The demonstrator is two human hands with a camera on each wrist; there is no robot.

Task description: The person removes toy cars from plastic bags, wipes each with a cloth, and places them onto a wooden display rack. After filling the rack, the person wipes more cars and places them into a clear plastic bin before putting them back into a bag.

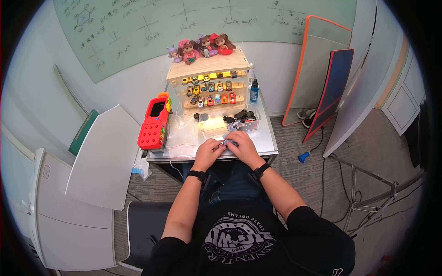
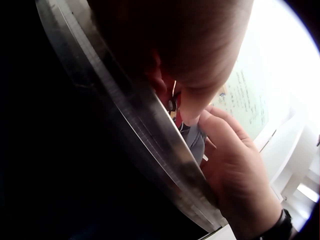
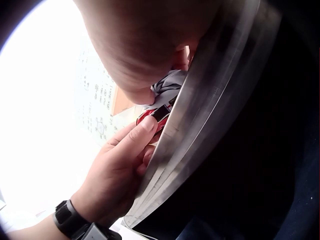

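At the table's front edge, my two hands meet over a small red toy car (image 3: 160,112) with black windows. My left hand (image 1: 209,152) grips the car between thumb and fingers, and one wheel shows in the left wrist view. A grey cloth (image 3: 170,82) is bunched in my right hand (image 1: 244,146), pinched against the car. In the left wrist view the cloth (image 2: 196,142) hangs below the right thumb. The table edge hides the lower part of the car in both wrist views.
A tiered rack (image 1: 207,69) bears several toy cars, with dolls (image 1: 189,50) on top. A clear bin (image 1: 251,125) with dark items lies beyond my right hand. Left are a clear plastic bag (image 1: 180,140) and a red toy case (image 1: 151,126); a blue bottle (image 1: 254,92) stands right.
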